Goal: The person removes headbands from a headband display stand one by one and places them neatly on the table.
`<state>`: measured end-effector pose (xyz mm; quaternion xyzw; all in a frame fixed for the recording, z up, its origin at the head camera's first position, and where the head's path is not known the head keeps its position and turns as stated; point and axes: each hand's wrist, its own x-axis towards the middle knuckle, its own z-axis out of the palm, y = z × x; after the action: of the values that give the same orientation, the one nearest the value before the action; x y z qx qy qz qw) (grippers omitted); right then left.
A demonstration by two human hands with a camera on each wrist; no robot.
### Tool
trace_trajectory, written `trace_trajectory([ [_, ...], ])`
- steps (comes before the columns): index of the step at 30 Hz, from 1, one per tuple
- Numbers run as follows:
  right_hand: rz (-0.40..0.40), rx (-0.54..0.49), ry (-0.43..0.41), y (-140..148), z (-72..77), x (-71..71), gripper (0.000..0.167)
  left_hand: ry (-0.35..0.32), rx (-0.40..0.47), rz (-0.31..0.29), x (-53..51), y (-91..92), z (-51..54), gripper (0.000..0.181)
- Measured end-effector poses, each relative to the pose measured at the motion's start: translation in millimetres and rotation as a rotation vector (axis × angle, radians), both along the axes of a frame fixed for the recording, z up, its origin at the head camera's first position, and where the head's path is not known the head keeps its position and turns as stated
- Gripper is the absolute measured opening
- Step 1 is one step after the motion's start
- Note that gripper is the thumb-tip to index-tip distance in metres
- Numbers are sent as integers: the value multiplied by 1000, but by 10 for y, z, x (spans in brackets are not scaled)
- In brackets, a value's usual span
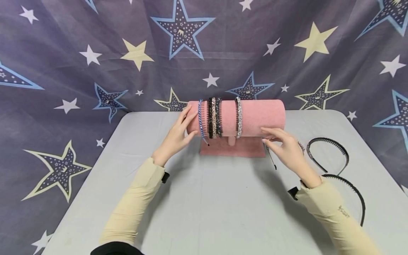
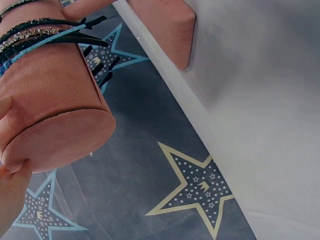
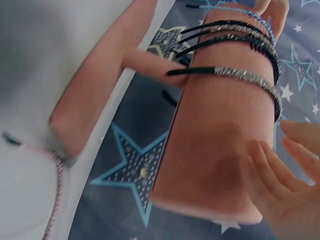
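A pink padded headband stand (image 1: 261,113) with a horizontal roll stands at the back of the table. My left hand (image 1: 173,140) holds the roll's left end; in the left wrist view its fingertips press at the round end face. Around the left half sit a blue headband (image 1: 200,118), several dark and glittery ones, and, slightly apart, a silver sparkly headband (image 1: 239,118). My right hand (image 1: 285,145) is beside the roll's lower right part, fingers loosely bent, holding nothing. Whether its fingertips touch the roll I cannot tell. Beneath it lies a thin pinkish headband (image 3: 60,180), partly hidden.
Two black toothed headbands lie on the table at the right, an upper one (image 1: 342,147) and a lower one (image 1: 357,193). The grey-white table (image 1: 207,205) reaches back to a dark star-patterned cloth (image 1: 197,78) hanging behind the stand.
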<state>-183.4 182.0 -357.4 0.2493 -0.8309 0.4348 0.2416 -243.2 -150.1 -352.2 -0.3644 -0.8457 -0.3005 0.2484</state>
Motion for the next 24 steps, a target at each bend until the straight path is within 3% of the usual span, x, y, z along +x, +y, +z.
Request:
trace_trajectory([
  [18, 8, -103, -32, -454, 103, -101, 32, -4, -5, 7, 10, -2, 5, 59],
  [24, -7, -132, -34, -574, 249, -25, 30, -4, -4, 8, 10, 1, 10, 60],
])
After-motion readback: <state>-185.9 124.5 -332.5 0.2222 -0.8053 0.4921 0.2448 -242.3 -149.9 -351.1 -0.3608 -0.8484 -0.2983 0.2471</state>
